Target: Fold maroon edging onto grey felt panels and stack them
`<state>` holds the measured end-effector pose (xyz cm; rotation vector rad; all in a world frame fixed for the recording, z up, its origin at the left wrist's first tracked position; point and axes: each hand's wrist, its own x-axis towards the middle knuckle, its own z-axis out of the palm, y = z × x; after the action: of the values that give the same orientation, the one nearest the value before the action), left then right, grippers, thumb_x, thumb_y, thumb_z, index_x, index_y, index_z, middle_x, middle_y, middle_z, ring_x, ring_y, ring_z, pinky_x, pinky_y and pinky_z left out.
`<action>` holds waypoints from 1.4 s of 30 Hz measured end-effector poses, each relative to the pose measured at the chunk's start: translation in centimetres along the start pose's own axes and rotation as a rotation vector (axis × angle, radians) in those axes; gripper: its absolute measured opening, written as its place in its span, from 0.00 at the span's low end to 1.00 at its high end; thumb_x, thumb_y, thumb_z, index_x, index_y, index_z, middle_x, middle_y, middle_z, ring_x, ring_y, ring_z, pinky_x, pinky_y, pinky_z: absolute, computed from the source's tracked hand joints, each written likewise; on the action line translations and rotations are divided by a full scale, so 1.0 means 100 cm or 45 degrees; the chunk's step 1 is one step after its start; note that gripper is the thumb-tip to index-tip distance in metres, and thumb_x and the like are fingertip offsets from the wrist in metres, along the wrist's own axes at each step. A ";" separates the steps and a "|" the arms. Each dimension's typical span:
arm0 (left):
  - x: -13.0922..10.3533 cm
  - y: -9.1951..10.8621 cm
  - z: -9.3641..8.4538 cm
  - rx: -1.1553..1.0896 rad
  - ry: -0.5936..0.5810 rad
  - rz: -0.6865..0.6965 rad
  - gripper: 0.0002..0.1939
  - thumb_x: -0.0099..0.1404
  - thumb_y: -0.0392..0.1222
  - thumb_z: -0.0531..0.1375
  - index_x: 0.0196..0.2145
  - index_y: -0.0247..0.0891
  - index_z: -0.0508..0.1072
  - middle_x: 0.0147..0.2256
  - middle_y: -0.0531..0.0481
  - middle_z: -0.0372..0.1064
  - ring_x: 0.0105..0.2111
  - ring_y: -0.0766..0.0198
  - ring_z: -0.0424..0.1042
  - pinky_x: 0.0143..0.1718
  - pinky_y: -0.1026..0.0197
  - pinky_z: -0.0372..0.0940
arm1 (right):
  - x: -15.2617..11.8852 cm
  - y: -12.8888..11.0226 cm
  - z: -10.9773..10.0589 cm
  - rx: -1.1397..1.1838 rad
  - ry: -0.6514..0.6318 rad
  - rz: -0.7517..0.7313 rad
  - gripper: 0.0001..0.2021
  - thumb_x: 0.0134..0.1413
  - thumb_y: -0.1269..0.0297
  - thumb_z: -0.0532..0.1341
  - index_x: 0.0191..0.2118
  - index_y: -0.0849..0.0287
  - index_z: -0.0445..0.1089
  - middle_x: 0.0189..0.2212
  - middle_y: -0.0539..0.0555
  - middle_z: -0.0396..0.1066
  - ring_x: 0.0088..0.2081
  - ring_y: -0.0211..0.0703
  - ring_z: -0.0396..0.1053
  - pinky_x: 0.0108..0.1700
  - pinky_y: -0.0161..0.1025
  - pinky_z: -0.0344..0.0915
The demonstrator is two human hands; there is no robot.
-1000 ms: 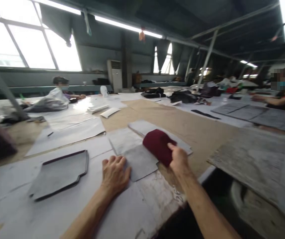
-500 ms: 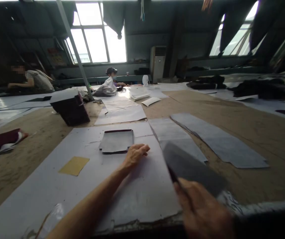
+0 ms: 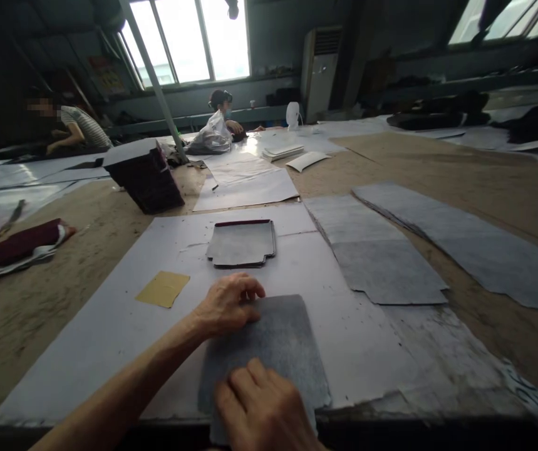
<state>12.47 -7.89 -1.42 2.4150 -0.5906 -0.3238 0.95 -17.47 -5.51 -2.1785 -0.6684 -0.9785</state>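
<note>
While the left hand [image 3: 231, 304] and right hand [image 3: 266, 407] touch a round-cornered, mottled grey sheet [image 3: 287, 338], I can't tell whether either grips it.

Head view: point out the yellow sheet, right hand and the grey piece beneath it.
Yellow sheet [image 3: 163, 289]: head view, its middle.
Right hand [image 3: 265, 404]: head view, its back.
Grey piece [image 3: 288, 337]: head view, bare upper part.
</note>
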 end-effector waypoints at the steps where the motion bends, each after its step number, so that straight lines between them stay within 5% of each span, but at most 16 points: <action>1: -0.001 -0.001 0.002 0.013 0.019 0.032 0.13 0.46 0.31 0.61 0.32 0.41 0.74 0.30 0.53 0.63 0.30 0.65 0.63 0.32 0.63 0.59 | 0.002 0.010 -0.011 0.108 -0.037 0.014 0.14 0.56 0.61 0.51 0.23 0.60 0.63 0.19 0.52 0.61 0.22 0.39 0.58 0.21 0.37 0.52; 3: -0.004 -0.004 0.004 0.028 0.054 0.095 0.15 0.47 0.30 0.61 0.34 0.43 0.75 0.31 0.53 0.64 0.33 0.64 0.63 0.37 0.60 0.59 | 0.005 0.033 -0.035 0.173 -0.121 0.114 0.09 0.56 0.64 0.54 0.28 0.60 0.66 0.23 0.52 0.65 0.26 0.38 0.62 0.27 0.35 0.59; 6: -0.008 -0.009 0.008 0.121 0.128 0.232 0.17 0.50 0.30 0.61 0.37 0.46 0.74 0.33 0.52 0.64 0.37 0.61 0.61 0.42 0.55 0.58 | 0.008 0.064 -0.062 -0.149 -0.161 0.141 0.06 0.54 0.73 0.55 0.36 0.63 0.69 0.28 0.54 0.67 0.31 0.37 0.64 0.32 0.34 0.63; 10: -0.012 -0.015 0.011 0.393 0.260 0.451 0.18 0.55 0.32 0.58 0.44 0.45 0.70 0.38 0.48 0.62 0.39 0.58 0.60 0.40 0.51 0.59 | 0.003 0.082 -0.066 -0.433 -0.257 0.051 0.11 0.55 0.74 0.53 0.42 0.68 0.69 0.28 0.56 0.66 0.31 0.41 0.62 0.30 0.38 0.64; 15: -0.005 -0.011 0.008 0.353 0.213 0.389 0.29 0.55 0.34 0.56 0.55 0.37 0.57 0.50 0.42 0.59 0.47 0.53 0.60 0.45 0.46 0.60 | -0.004 0.081 -0.058 -0.499 -0.321 0.086 0.12 0.55 0.74 0.51 0.42 0.70 0.69 0.30 0.58 0.65 0.33 0.43 0.61 0.30 0.40 0.65; 20: 0.011 0.016 0.013 0.368 0.034 0.219 0.15 0.55 0.38 0.56 0.42 0.38 0.68 0.38 0.46 0.67 0.40 0.55 0.65 0.41 0.49 0.62 | -0.004 0.082 -0.057 -0.518 -0.385 0.099 0.13 0.52 0.77 0.51 0.42 0.70 0.68 0.29 0.57 0.64 0.32 0.43 0.60 0.30 0.41 0.64; 27: 0.019 0.029 0.038 0.289 0.165 0.176 0.10 0.51 0.30 0.58 0.33 0.37 0.69 0.30 0.50 0.65 0.33 0.60 0.64 0.35 0.55 0.62 | -0.006 0.080 -0.057 -0.471 -0.402 0.151 0.14 0.52 0.77 0.49 0.41 0.69 0.69 0.29 0.57 0.64 0.32 0.44 0.59 0.30 0.41 0.62; 30: 0.014 0.022 0.045 0.119 0.311 0.321 0.11 0.53 0.27 0.57 0.34 0.39 0.71 0.28 0.51 0.63 0.31 0.63 0.62 0.33 0.58 0.62 | -0.005 0.080 -0.057 -0.440 -0.391 0.169 0.14 0.51 0.78 0.48 0.39 0.69 0.69 0.29 0.58 0.64 0.32 0.44 0.58 0.30 0.42 0.63; 34: 0.007 0.018 0.052 0.301 0.452 0.642 0.14 0.60 0.26 0.52 0.40 0.35 0.71 0.29 0.47 0.61 0.31 0.63 0.58 0.31 0.59 0.63 | -0.004 0.081 -0.056 -0.439 -0.407 0.173 0.16 0.50 0.79 0.47 0.40 0.69 0.69 0.30 0.58 0.63 0.33 0.44 0.58 0.31 0.41 0.63; 42: 0.001 0.021 0.052 0.484 0.382 0.827 0.13 0.65 0.30 0.48 0.45 0.30 0.67 0.33 0.44 0.61 0.33 0.62 0.57 0.32 0.57 0.66 | -0.006 0.080 -0.056 -0.418 -0.429 0.211 0.15 0.52 0.78 0.47 0.40 0.68 0.68 0.31 0.58 0.64 0.33 0.44 0.59 0.32 0.41 0.64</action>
<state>10.01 -12.06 -4.14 2.3794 -1.3275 0.4518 3.33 -26.96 -5.88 -2.6765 -0.4910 -0.6768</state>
